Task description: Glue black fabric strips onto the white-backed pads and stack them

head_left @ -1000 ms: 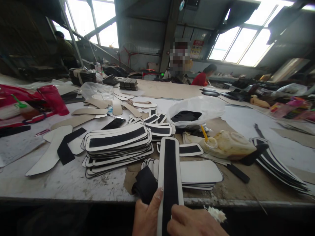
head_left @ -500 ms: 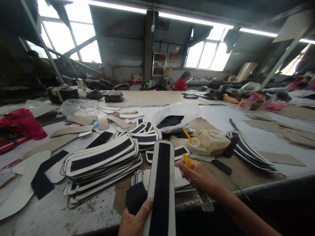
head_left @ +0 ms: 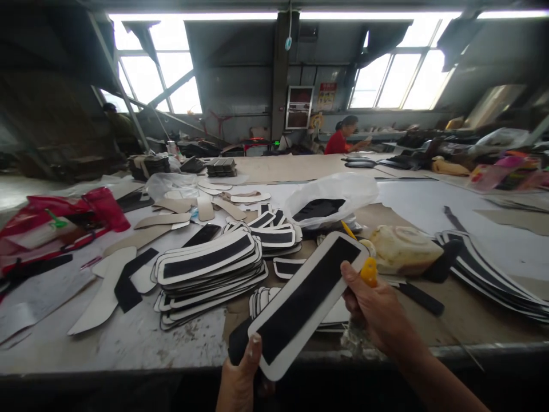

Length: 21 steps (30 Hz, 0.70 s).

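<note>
A long rounded panel, white-edged with a black strip [head_left: 306, 297], slants up to the right above the table's front edge. My left hand [head_left: 240, 369] grips its lower left end, thumb on top and fingers hidden below. A dark black piece [head_left: 240, 340] sits beside that thumb, partly behind the panel. At the upper right end my right hand [head_left: 380, 309] pinches the panel's edge, thumb on its face. That hand also keeps a yellow tool [head_left: 369, 272] between its fingers; its working end is hidden. Left of the panel rises a stack of similar panels [head_left: 206, 263].
A yellowed plastic container [head_left: 405, 249] lies behind my right hand, near a black-handled tool [head_left: 422, 297]. More panels fan out at the right [head_left: 484, 274]. A white plastic bag [head_left: 355, 194] holds black pieces. A red bag [head_left: 105, 209] stands left. A person in red [head_left: 338, 140] sits beyond.
The panel has turned from upright to slanting right. My right hand, apart from it before, now grips its upper end with the yellow tool still held. The view has swung left.
</note>
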Available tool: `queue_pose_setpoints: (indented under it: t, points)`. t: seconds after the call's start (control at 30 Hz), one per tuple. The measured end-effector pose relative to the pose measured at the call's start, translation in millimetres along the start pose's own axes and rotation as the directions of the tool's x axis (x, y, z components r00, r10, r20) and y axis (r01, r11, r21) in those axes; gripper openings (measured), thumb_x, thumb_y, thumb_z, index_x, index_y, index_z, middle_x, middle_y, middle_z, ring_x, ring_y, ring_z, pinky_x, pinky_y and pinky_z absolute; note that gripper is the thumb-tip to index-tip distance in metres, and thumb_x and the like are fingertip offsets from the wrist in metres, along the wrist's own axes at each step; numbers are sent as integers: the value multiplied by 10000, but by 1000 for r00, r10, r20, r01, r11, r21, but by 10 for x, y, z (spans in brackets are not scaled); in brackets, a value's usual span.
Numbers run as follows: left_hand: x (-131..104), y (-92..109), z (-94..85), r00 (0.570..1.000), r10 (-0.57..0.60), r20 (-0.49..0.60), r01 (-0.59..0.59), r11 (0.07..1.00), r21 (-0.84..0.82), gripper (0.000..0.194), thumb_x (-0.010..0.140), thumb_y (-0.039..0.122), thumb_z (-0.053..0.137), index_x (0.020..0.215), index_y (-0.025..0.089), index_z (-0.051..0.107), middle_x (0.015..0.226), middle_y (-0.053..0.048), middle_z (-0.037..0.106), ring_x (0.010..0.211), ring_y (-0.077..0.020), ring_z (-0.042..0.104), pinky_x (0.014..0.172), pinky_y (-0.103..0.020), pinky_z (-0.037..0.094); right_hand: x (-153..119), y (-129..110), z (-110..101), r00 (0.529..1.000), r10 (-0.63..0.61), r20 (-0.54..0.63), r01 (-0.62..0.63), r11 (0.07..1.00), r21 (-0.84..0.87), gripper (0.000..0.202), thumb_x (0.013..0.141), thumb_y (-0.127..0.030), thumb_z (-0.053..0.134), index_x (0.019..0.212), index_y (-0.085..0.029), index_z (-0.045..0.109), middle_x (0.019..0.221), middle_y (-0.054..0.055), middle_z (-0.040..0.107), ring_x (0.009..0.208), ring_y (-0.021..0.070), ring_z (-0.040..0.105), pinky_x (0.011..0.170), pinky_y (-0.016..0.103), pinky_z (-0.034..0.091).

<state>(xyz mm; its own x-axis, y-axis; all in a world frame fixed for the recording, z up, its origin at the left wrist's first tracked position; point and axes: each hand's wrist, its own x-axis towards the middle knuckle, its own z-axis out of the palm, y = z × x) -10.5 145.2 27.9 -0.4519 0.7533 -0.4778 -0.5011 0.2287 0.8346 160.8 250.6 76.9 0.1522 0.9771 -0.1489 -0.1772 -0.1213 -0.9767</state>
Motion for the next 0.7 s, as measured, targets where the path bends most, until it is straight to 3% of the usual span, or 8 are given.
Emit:
queue_pose_setpoints:
  t: [0.17, 0.37, 0.5, 0.6, 0.7]
  points:
    - [-30, 4, 53, 998, 56, 26, -54, 996, -71, 420, 482, 453, 782, 621, 128, 555, 373, 63, 423, 307, -45, 347, 313, -163, 245, -70, 128, 20, 997, -21, -71, 28, 994, 104, 421, 629, -471, 723, 618, -184, 415, 413, -97, 384, 337, 29, 312, 296, 127, 219]
    - [-12, -16, 39, 998, 24, -50, -31, 992, -126, 492, 423, 414, 814, 762, 133, 595, 501, 34, 543, 418, -85, 464, 350, -173, 339, -113, 223, 50, 990, -41, -134, 63, 985, 161, 413, 634, -450, 729, 601, -173, 424, 405, -98, 375, 338, 26, 310, 289, 124, 226]
    - [36, -82, -4, 995, 54, 81, -43, 991, -123, 353, 591, 445, 721, 623, 138, 550, 398, 44, 469, 338, -63, 392, 337, -171, 263, -157, 226, 126, 986, -66, -155, 91, 983, 162, 402, 655, -437, 720, 607, -172, 421, 416, -100, 377, 343, 26, 314, 295, 120, 237]
    - [62, -83, -75, 984, 8, 179, -4, 1000, -23, 441, 694, 508, 604, 496, 122, 529, 396, -3, 484, 323, -71, 404, 360, -196, 277, -163, 241, 152, 979, -80, -189, 111, 981, 162, 418, 651, -444, 719, 609, -183, 396, 415, -104, 369, 342, 29, 317, 298, 119, 243]
    - [77, 7, -156, 974, 20, 227, -31, 999, 45, 477, 734, 500, 559, 468, 103, 556, 405, -33, 505, 340, -76, 431, 393, -201, 297, -133, 304, 12, 987, -49, -151, 63, 994, 93, 422, 647, -484, 702, 603, -190, 402, 428, -87, 401, 346, 43, 349, 307, 137, 276]
